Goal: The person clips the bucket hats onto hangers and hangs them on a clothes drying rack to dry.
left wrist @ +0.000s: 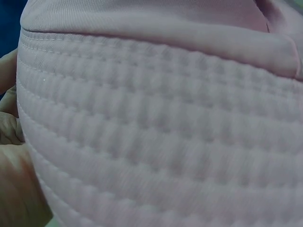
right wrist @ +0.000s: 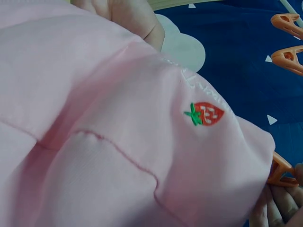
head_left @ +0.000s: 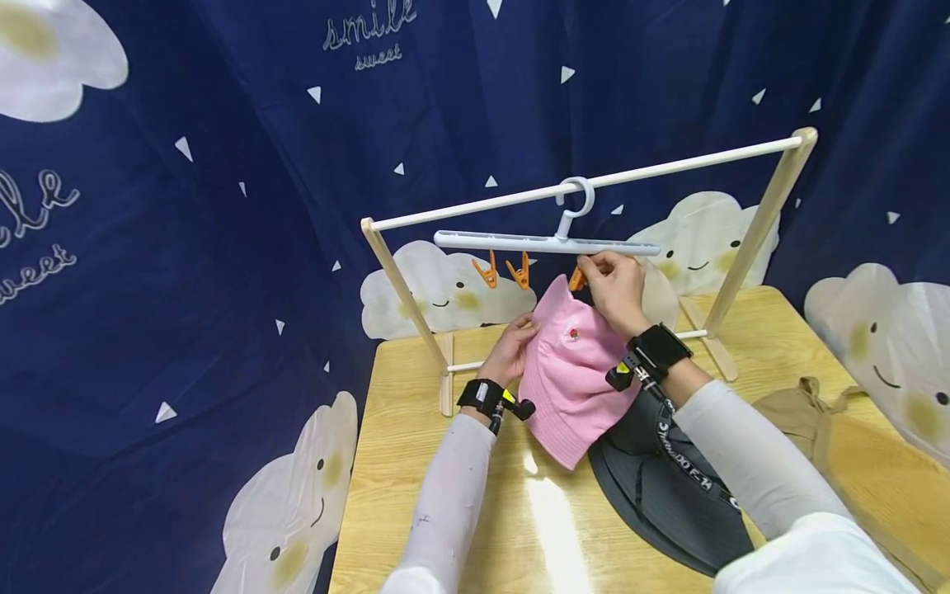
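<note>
A pink bucket hat [head_left: 567, 375] with a small strawberry [right wrist: 208, 114] embroidered on it hangs tilted below the white hanger [head_left: 505, 242]. My left hand [head_left: 508, 353] grips the hat at its left side, and the stitched brim [left wrist: 156, 127] fills the left wrist view. At the hat's upper corner, my right hand [head_left: 620, 293] pinches an orange clothespin [head_left: 576, 279]. In the right wrist view, that clothespin [right wrist: 282, 171] sits right at the edge of the pink cloth. Left of it, two more orange clothespins [head_left: 487, 271] [head_left: 519, 271] hang beneath the hanger.
The hanger hooks over the white bar [head_left: 683, 163] of a wooden rack [head_left: 760, 231] on the table [head_left: 401, 478]. Under my right forearm lies a black hat [head_left: 668, 487] with a lettered strap. A tan cloth item [head_left: 876, 462] lies farther right. A dark blue curtain [head_left: 245, 206] hangs behind.
</note>
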`<control>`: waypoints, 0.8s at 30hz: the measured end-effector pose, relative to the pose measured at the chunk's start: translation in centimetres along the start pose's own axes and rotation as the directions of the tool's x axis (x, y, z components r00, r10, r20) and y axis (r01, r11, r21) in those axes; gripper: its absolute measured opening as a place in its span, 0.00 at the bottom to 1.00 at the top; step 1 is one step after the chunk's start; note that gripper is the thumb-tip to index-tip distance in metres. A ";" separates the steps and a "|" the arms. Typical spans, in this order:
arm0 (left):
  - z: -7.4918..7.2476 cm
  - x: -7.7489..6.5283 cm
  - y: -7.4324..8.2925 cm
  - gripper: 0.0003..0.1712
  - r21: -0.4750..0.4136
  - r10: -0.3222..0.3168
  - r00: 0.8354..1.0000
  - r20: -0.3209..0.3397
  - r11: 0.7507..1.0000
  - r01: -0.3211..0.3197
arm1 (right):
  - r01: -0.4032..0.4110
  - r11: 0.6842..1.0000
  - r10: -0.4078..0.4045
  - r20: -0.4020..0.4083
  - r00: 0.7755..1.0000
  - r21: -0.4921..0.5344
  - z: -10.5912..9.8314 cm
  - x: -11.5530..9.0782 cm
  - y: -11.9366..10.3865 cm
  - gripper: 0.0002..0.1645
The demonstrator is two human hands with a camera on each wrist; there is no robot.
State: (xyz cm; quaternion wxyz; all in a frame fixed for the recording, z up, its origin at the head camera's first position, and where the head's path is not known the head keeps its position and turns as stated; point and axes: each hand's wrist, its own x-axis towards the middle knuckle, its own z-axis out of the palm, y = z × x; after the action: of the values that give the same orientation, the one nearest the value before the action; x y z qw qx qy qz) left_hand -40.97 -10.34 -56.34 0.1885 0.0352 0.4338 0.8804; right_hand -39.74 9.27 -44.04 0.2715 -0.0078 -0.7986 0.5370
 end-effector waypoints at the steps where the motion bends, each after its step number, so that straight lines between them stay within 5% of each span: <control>1: 0.1 0.0 -0.1 0.19 0.003 0.003 1.000 -0.004 1.000 -0.003 | 0.000 1.000 0.000 0.004 1.000 0.005 0.0 0.0 0.0 0.13; 11: 1.5 -0.1 -0.5 0.17 0.007 0.037 0.998 -0.047 0.999 -0.037 | -0.010 1.000 0.009 0.014 1.000 0.010 0.1 -0.2 -0.2 0.13; 24: 2.8 -0.2 -1.5 0.15 0.045 0.062 0.998 -0.009 0.997 -0.062 | 0.000 1.000 0.000 -0.001 1.000 -0.012 0.2 -0.3 -0.5 0.13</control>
State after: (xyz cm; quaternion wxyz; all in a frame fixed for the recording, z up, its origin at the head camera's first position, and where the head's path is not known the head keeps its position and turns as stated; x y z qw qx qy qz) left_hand -39.67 -7.44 -55.77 0.1579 0.0481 0.4529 0.8761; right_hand -39.39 8.77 -43.77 0.2720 -0.0097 -0.8017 0.5321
